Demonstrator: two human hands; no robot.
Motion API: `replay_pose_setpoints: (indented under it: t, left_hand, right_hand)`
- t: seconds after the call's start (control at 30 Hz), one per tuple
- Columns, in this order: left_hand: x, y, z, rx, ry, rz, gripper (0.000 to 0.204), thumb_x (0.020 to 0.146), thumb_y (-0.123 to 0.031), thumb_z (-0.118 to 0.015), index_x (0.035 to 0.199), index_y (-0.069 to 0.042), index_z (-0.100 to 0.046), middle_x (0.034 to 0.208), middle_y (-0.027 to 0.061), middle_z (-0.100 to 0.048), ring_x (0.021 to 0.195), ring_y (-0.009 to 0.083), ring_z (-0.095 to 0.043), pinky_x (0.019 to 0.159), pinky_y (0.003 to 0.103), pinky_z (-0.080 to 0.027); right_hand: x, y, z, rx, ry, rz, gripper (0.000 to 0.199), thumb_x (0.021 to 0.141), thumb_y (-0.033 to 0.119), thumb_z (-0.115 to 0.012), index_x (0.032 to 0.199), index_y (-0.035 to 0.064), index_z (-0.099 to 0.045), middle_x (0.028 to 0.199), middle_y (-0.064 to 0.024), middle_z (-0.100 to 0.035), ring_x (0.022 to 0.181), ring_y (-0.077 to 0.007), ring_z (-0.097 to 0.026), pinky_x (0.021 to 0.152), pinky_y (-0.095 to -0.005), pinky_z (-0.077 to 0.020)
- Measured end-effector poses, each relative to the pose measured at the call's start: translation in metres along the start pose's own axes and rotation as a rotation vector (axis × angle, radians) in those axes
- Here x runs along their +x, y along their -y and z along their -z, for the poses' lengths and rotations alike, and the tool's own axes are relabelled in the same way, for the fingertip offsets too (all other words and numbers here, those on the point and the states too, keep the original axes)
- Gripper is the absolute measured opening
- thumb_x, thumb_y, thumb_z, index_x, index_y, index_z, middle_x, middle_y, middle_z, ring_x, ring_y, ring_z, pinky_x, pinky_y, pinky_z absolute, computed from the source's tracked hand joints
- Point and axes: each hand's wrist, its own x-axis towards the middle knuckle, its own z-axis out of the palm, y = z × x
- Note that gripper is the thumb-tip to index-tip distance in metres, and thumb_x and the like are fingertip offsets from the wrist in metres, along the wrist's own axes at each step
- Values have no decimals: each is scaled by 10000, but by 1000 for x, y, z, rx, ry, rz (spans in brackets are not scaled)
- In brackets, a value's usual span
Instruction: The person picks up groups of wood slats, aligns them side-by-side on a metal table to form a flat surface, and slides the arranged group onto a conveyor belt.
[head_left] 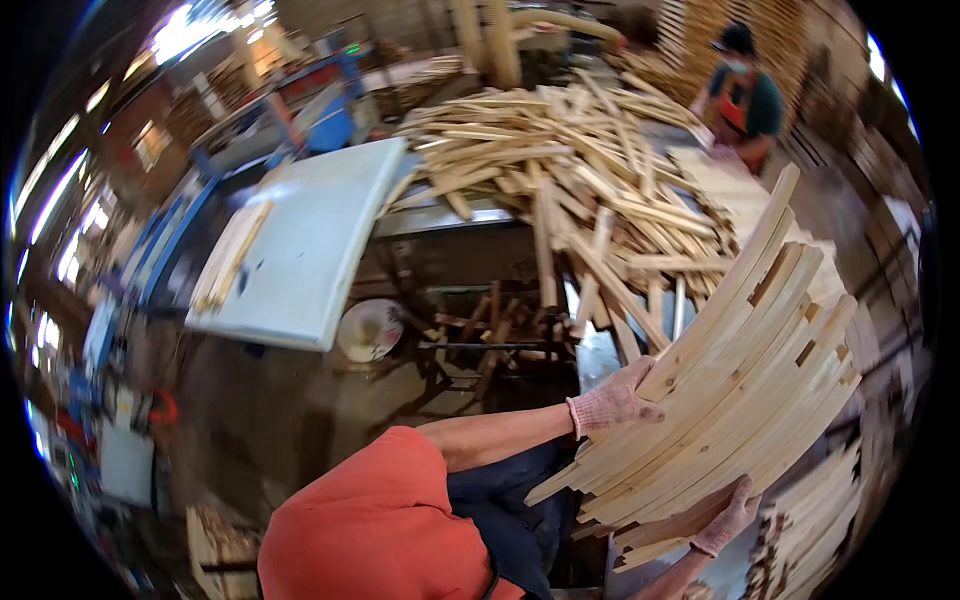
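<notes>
A broad row of pale wooden slats (730, 390), laid side by side with uneven ends, slants up and away at my right. My left hand (620, 398), in a pinkish knit glove, is closed on the far-left edge of this row. Against the near-right edge presses my right hand (728, 515), gloved alike, with part of its fingers hidden by the wood. Between them the two hands grip the slats. Several slats show notches or gaps near their far ends.
A big heap of loose slats (560, 150) covers the table ahead. Left of it stands a pale board-topped table (310, 230) bearing a few slats. A white bucket (370, 330) sits on the floor. More stacked slats (815, 520) lie at lower right. A co-worker (745, 100) stands far right.
</notes>
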Motion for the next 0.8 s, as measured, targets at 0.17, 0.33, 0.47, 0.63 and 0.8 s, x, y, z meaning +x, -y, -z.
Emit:
replay_pose_setpoints:
  t: [0.17, 0.33, 0.47, 0.63, 0.8]
  left_hand:
    - [-111, -99, 72, -260, -348, -37, 677, 824, -207, -948, 1350, -54, -550, 1229, 24, -620, 1125, 121, -576, 954, 326, -529]
    - [-220, -104, 150, -155, -648, -27, 743, 827, -147, -923, 1448, -19, -535, 1244, 40, -653, 1110, 125, -608, 990, 312, -525]
    - [-329, -118, 222, -359, -787, 42, 663, 820, -136, -919, 1356, -8, -551, 1229, 75, -664, 1155, 161, -647, 1027, 342, -527]
    - [-465, -66, 333, -455, -909, 120, 734, 844, -173, -925, 1444, -18, -532, 1321, 82, -673, 1162, 183, -670, 1043, 327, -538]
    - [-583, -16, 437, -469, -899, 265, 635, 918, -232, -869, 1442, -49, -559, 1225, 68, -720, 1099, 154, -686, 964, 323, -566]
  right_hand:
    - [0, 100, -82, -71, 414, 131, 433, 1028, 154, -705, 1390, -60, -605, 1265, -93, -690, 1096, -175, -628, 973, -314, -513]
    - [-74, 118, -189, -100, 662, 155, 421, 948, 94, -721, 1329, -63, -637, 1141, -75, -713, 981, -168, -649, 861, -302, -534]
    - [-175, 113, -274, -130, 873, 242, 371, 933, 74, -743, 1272, -50, -654, 1048, -79, -731, 861, -147, -673, 754, -284, -552]
    - [-337, 101, -368, -120, 1057, 56, 308, 957, 90, -785, 1215, -20, -658, 928, -26, -715, 730, -103, -638, 600, -251, -497]
    - [-454, 33, -440, -146, 1207, -65, 371, 951, 117, -798, 1250, -57, -664, 1103, -86, -756, 931, -160, -692, 816, -304, -560]
